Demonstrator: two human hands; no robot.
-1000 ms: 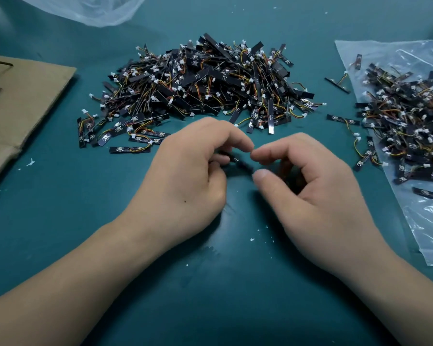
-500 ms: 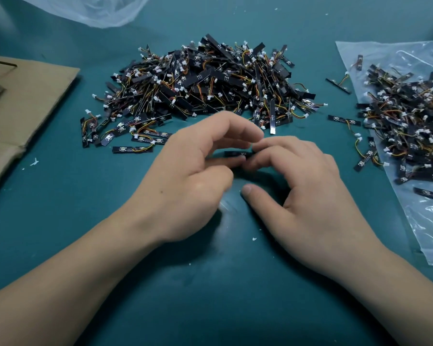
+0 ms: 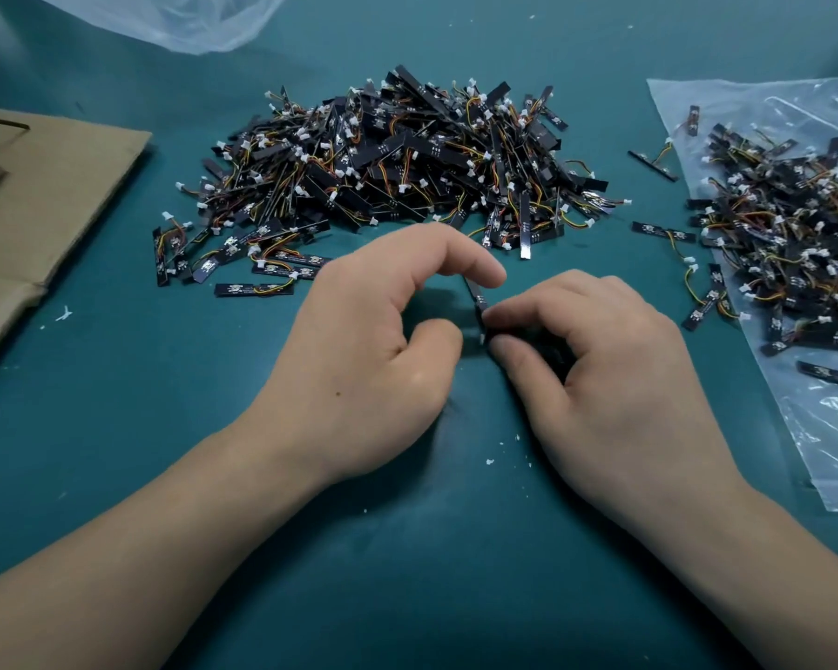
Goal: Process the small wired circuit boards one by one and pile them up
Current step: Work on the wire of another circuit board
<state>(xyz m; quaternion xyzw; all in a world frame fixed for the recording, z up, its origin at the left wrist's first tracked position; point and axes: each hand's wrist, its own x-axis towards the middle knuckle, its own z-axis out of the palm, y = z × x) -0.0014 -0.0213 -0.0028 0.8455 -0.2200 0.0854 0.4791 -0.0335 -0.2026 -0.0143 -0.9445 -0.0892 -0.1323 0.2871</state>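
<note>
Circuit board (image 3: 476,299) held by left hand (image 3: 373,340) and right hand (image 3: 615,379), near pile (image 3: 407,162) edge.

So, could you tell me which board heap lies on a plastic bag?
The right heap, over the clear bag; the centre heap lies on bare table.

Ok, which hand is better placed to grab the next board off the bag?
Likely the right hand: the plastic bag lies on its side; the left hand would have to cross over.

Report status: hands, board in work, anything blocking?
Both on one board: right hand pinches its lower end, left hand index curled over its top. It stands near upright, apart from the big pile behind. Nothing in the way.
</note>
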